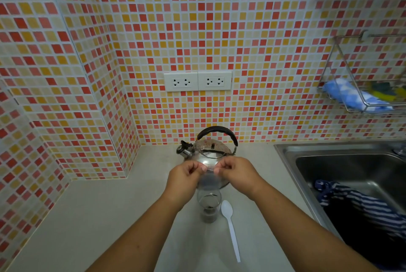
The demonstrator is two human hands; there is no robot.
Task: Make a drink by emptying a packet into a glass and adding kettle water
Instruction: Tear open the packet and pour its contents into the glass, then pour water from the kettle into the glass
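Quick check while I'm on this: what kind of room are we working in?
Most likely a home kitchen. A steel sink is set into the counter, a kettle stands against a mosaic-tiled wall with outlets, and a wire rack holds sponges.

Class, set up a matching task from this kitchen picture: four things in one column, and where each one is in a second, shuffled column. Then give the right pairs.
Things
1. kettle
2. white plastic spoon
3. striped cloth
4. clear packet

Places
A. lying in the sink
B. held between the left hand and the right hand, above the glass
C. standing on the counter near the tiled wall, behind the hands
D. lying flat on the counter, just right of the glass

Pairs: 1-C, 2-D, 3-A, 4-B
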